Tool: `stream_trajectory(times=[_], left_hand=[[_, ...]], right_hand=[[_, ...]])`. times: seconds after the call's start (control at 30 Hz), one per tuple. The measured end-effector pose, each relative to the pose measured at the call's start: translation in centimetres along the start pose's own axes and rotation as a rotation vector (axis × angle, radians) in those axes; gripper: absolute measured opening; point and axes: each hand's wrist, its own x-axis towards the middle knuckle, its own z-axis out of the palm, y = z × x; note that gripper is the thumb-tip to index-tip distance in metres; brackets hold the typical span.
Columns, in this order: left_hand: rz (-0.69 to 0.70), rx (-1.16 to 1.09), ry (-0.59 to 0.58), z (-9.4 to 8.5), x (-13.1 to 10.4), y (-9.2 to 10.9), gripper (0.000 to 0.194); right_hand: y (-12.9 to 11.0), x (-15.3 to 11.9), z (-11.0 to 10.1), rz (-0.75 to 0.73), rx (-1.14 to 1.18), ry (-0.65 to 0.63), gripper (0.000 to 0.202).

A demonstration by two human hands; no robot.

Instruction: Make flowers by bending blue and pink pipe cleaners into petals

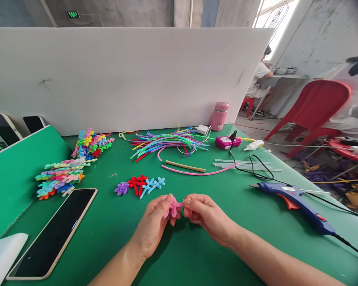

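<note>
1. The left hand (155, 222) and the right hand (201, 212) meet just above the green felt table top (181, 254), both pinching one small pink fuzzy pipe-cleaner flower (174, 207) between thumb and fingertips.
2. The flower sits between the two hands, its petals against the left fingers and its short end nipped by the right ones.
3. At 11 o'clock from the hands, close by, lie a purple flower, a red one and two light blue ones in a short row of finished pipe-cleaner flowers (140, 185).
4. At 10 o'clock, farther off, is a long heap of many-coloured pipe-cleaner flowers (70, 167).
5. At 12 o'clock lies a loose bundle of coloured pipe-cleaner stems (167, 142).
6. At 3 o'clock rests a blue hot-glue gun with an orange trigger (295, 200).
7. At 8 o'clock lies a dark-screened smartphone (55, 232).
</note>
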Motion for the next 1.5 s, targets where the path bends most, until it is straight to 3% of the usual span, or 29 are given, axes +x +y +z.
stream_trajectory(times=[0.13, 0.27, 0.43, 0.6, 0.77, 0.87, 1.0, 1.13, 1.5], left_hand=[[-0.046, 0.018, -0.068, 0.1, -0.1, 0.3, 0.028], [-0.056, -0.04, -0.038, -0.1, 0.0, 0.3, 0.024], [-0.048, -0.158, 0.017, -0.6, 0.3, 0.0, 0.027], [-0.058, -0.184, 0.005, -0.6, 0.3, -0.1, 0.03], [-0.098, -0.149, -0.011, -0.7, 0.3, 0.0, 0.025], [-0.106, -0.122, -0.028, -0.6, 0.2, 0.0, 0.025], [-0.088, -0.081, -0.042, -0.5, 0.1, 0.2, 0.028], [-0.06, -0.013, -0.052, -0.2, 0.0, 0.4, 0.029], [0.066, 0.289, -0.084, -0.2, -0.2, 0.3, 0.031]], right_hand=[[0.1, 0.0, 0.1, -0.021, -0.104, -0.032, 0.034], [-0.2, -0.1, 0.0, -0.101, -0.241, -0.062, 0.036], [-0.2, -0.3, -0.6, -0.409, -0.633, 0.072, 0.02], [0.3, -0.1, -1.2, -0.726, -1.044, 0.151, 0.024], [0.1, 0.0, -1.5, -0.947, -1.234, 0.143, 0.014], [-0.1, 0.1, -1.4, -0.986, -1.267, 0.144, 0.015], [-0.3, -0.1, -1.2, -0.911, -1.231, 0.1, 0.021], [-0.5, -0.3, -0.9, -0.732, -1.052, 0.059, 0.025], [-0.2, -0.1, 0.0, -0.047, -0.112, -0.003, 0.026]])
